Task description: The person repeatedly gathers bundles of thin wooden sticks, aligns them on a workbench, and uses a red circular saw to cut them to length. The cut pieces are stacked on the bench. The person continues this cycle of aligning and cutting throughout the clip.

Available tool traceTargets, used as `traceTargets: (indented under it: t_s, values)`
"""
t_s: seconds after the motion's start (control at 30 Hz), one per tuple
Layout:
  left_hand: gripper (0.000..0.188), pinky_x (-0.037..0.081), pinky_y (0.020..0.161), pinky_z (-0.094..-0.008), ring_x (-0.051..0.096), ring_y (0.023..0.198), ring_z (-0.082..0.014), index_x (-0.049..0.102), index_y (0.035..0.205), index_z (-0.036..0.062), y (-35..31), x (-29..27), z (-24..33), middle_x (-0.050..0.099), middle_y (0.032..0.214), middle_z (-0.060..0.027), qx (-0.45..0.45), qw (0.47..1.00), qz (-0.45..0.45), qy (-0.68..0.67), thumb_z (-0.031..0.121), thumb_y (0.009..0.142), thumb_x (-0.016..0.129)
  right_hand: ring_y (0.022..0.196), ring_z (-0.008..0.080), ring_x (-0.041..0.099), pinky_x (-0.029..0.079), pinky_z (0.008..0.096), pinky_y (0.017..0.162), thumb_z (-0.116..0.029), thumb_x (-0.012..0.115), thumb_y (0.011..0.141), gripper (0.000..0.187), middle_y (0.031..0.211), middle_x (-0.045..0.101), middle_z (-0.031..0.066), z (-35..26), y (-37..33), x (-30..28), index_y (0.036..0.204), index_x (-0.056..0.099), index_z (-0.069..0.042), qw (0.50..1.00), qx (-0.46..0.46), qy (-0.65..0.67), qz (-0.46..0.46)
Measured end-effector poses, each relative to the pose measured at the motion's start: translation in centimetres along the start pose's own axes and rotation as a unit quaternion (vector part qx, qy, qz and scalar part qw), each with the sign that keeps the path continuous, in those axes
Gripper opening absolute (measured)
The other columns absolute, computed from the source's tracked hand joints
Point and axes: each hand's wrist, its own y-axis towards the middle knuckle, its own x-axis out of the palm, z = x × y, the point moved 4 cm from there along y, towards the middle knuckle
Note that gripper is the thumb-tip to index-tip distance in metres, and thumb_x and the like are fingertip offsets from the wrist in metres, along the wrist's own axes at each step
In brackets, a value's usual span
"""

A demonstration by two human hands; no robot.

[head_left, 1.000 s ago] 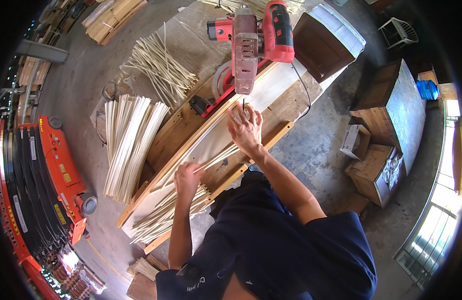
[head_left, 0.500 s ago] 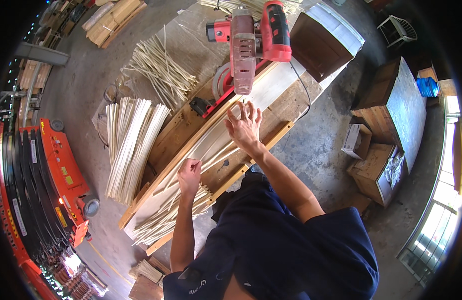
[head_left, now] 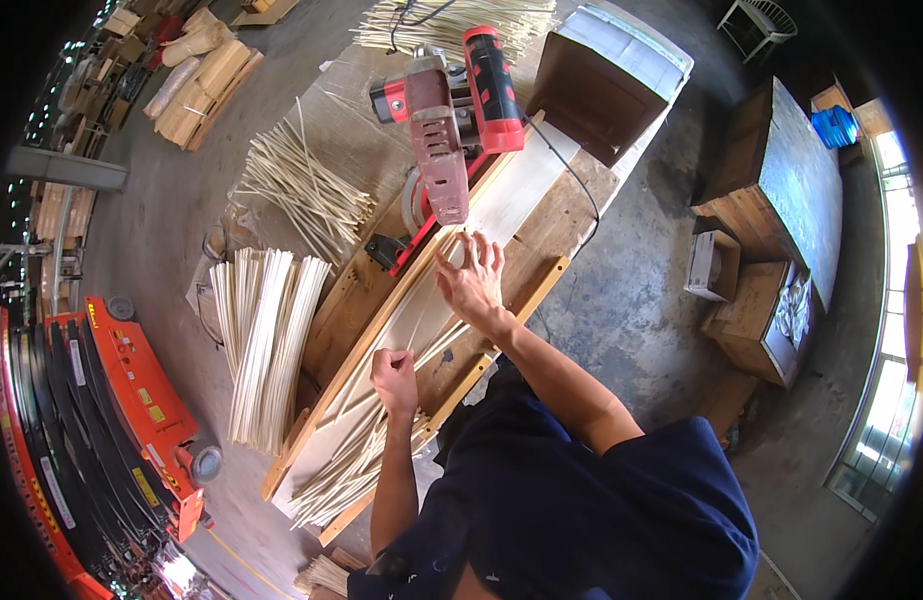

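A red mitre saw [head_left: 442, 150] with a dusty guard stands over a long wooden work surface with a raised wooden fence [head_left: 357, 375]. My right hand [head_left: 472, 290] is just on the near side of the saw guard, its bent fingers apart and fingertips down by the fence. Nearer to me, my left hand [head_left: 394, 380] is closed in a pinch, and a thin wooden stick [head_left: 413, 338] shows at its fingertips. Several loose pale sticks [head_left: 347, 465] lie on the board beside and below the left hand. Whether the right fingertips touch a stick is hidden.
Left of the fence lie a thick bundle of sticks [head_left: 267, 340] and a looser pile [head_left: 307, 190]. A cardboard box [head_left: 607, 85] stands beyond the saw, with a black cable [head_left: 572, 170] running near it. An orange lift machine [head_left: 142, 390] is at far left.
My left hand has come closer to my right hand. The whole view has shifted, so the saw and board appear lower. The right hand keeps its place by the saw.
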Motion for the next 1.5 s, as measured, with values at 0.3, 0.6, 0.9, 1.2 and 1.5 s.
traceTargets:
  t_s: [0.3,0.6,0.9,1.2,1.5]
  values:
    - [0.022,0.057,0.073,-0.0489,0.072,0.08,-0.0363,0.068,0.09,0.0009,1.1,0.3,-0.1,0.072,0.091,-0.0164,0.0,1.0,0.007,0.027,-0.002,0.092,0.089,0.161,0.0409,0.041,0.029,0.0706,0.133,-0.025,0.089,0.092,0.051,0.163,0.057,0.0112,0.4,0.0,0.4,0.142,0.084,-0.031,0.997,-0.033,-0.002,0.066]
    - [0.019,0.059,0.08,-0.0481,0.075,0.09,-0.0342,0.072,0.09,0.0051,2.9,-0.5,-0.4,0.076,0.098,-0.0119,0.08,0.978,0.046,0.185,0.008,0.094,0.09,0.147,0.0374,0.059,0.043,0.0606,0.123,-0.018,0.091,0.09,0.037,0.146,0.073,0.005,-0.6,0.4,0.5,0.124,0.091,-0.031,0.984,-0.033,0.019,0.176]
    - [0.024,0.048,0.113,-0.0519,0.066,0.128,-0.0316,0.085,0.118,0.0143,-2.1,-2.6,0.4,0.076,0.13,-0.0058,0.026,0.953,-0.154,0.259,0.031,0.101,0.088,0.15,0.0394,0.056,0.042,0.0625,0.125,-0.019,0.089,0.092,0.038,0.151,0.071,0.0066,0.4,0.0,1.4,0.129,0.089,-0.031,0.985,-0.046,0.003,0.165]
    - [0.015,0.055,0.096,-0.0522,0.074,0.105,-0.0378,0.08,0.107,0.0062,-1.2,-3.4,-1.4,0.078,0.109,-0.0149,0.053,0.981,-0.122,0.143,0.021,0.107,0.081,0.16,0.0421,0.043,0.027,0.0738,0.133,-0.039,0.08,0.106,0.041,0.161,0.065,0.0099,0.0,-0.3,0.5,0.144,0.082,-0.026,0.996,-0.049,-0.006,0.078]
    - [0.018,0.061,0.083,-0.0451,0.077,0.09,-0.0332,0.085,0.125,0.0058,0.7,-0.8,1.0,0.075,0.107,-0.0163,0.099,0.99,-0.083,0.058,0.005,0.108,0.079,0.166,0.0449,0.036,0.017,0.0806,0.136,-0.043,0.075,0.108,0.049,0.165,0.059,0.0118,0.0,0.2,0.0,0.153,0.076,-0.025,0.999,-0.039,-0.024,0.002]
